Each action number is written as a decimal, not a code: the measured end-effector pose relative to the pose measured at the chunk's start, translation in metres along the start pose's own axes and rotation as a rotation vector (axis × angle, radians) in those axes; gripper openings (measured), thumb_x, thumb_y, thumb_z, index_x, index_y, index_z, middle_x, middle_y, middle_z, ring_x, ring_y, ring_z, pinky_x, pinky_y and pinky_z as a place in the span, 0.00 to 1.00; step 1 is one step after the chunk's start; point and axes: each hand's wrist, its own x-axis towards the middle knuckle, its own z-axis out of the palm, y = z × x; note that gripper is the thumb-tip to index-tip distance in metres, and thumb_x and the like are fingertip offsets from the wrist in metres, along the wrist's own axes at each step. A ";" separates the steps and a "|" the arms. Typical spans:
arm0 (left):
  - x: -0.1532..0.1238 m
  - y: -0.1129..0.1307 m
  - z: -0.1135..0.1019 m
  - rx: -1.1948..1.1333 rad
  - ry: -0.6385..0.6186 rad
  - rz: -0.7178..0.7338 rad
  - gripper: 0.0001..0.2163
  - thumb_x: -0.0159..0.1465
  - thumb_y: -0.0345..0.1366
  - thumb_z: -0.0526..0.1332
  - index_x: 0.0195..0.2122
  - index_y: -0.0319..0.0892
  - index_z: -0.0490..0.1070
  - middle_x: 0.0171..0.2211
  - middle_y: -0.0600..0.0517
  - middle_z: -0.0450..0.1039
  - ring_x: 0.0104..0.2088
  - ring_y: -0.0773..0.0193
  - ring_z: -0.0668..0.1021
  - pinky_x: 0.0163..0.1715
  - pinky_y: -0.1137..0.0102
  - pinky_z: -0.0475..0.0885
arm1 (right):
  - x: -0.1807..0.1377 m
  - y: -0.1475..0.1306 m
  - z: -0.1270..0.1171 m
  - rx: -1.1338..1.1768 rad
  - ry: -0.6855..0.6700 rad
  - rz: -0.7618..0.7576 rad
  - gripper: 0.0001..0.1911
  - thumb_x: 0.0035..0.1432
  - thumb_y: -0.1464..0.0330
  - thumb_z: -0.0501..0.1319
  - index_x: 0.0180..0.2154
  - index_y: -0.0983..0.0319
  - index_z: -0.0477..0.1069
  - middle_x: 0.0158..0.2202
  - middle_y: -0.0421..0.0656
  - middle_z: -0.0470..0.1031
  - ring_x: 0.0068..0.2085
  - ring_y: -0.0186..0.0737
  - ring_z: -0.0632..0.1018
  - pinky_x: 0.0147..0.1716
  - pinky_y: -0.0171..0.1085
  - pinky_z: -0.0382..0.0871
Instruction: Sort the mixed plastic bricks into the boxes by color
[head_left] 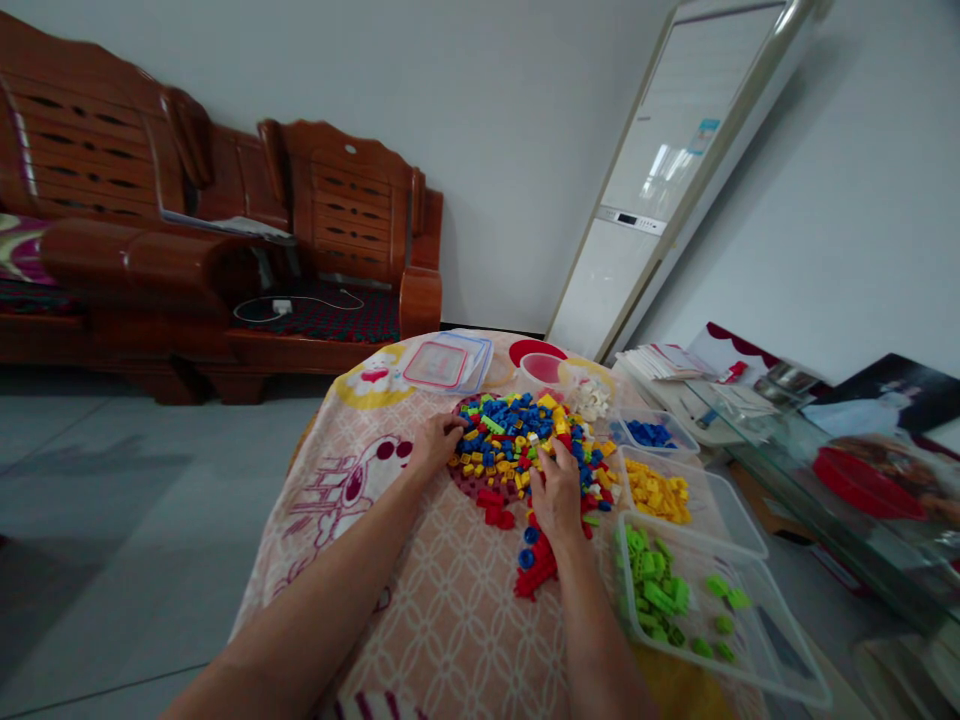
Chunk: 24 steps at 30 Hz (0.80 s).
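A heap of small plastic bricks (517, 430) in blue, yellow, red and green lies on a table draped with a patterned cloth (450, 610). My left hand (433, 441) rests at the heap's left edge, fingers curled into the bricks. My right hand (556, 490) lies on the heap's near side, fingers bent down among the pieces; what either hand holds is hidden. A few red and blue bricks (534, 565) lie loose beside my right wrist.
Clear tubs on the right hold green bricks (660, 590), yellow bricks (658, 492) and blue bricks (649, 433). Stacked lids (446, 363) and a red-rimmed tub (541, 368) sit at the table's far side. A glass table (825, 480) stands right, a wooden sofa (225, 240) behind.
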 end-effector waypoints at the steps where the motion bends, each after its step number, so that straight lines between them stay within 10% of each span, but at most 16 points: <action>1: 0.000 0.000 0.000 0.003 0.001 0.000 0.12 0.57 0.32 0.56 0.38 0.41 0.79 0.38 0.48 0.78 0.38 0.59 0.77 0.45 0.65 0.71 | -0.001 0.001 0.000 0.013 0.009 0.003 0.19 0.59 0.70 0.53 0.50 0.66 0.72 0.56 0.55 0.65 0.55 0.49 0.66 0.54 0.49 0.63; 19: 0.000 -0.003 0.001 -0.002 0.006 0.007 0.12 0.57 0.34 0.56 0.38 0.41 0.78 0.39 0.48 0.78 0.39 0.59 0.77 0.46 0.65 0.70 | -0.004 0.003 0.001 0.083 0.100 0.055 0.17 0.60 0.71 0.51 0.45 0.65 0.74 0.47 0.54 0.69 0.50 0.46 0.69 0.52 0.48 0.66; 24: 0.002 -0.007 0.003 -0.003 -0.020 0.003 0.12 0.57 0.33 0.56 0.38 0.41 0.78 0.38 0.48 0.78 0.39 0.60 0.77 0.45 0.65 0.71 | -0.001 0.006 -0.012 0.043 0.301 0.140 0.19 0.61 0.69 0.50 0.50 0.67 0.70 0.54 0.58 0.66 0.56 0.51 0.66 0.54 0.53 0.62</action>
